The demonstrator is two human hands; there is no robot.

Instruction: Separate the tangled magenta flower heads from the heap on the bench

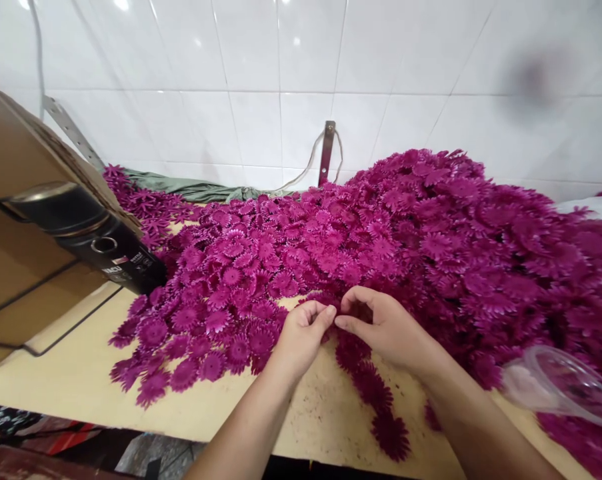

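My left hand (pixel 308 327) and my right hand (pixel 378 323) meet over the front middle of the table. On the left, thumb and forefinger are pressed together in a pinch. The right thumb and forefinger curl round with their tips close to the left fingertips. Whatever sits between the fingertips is too small or hidden to make out. Just below my hands, a row of overlapping magenta artificial flower heads (pixel 373 387) lies on the tabletop. Behind them spreads a large heap of similar magenta flower heads (pixel 331 233), highest on the right.
A black flask (pixel 95 233) leans at the left against a cardboard box (pixel 21 200). At the right, a clear plastic tub (pixel 571 387) lies among the flowers. Green cloth (pixel 195 187) runs along the white tiled wall (pixel 305 127). The pale tabletop (pixel 81 380) ends at a front edge.
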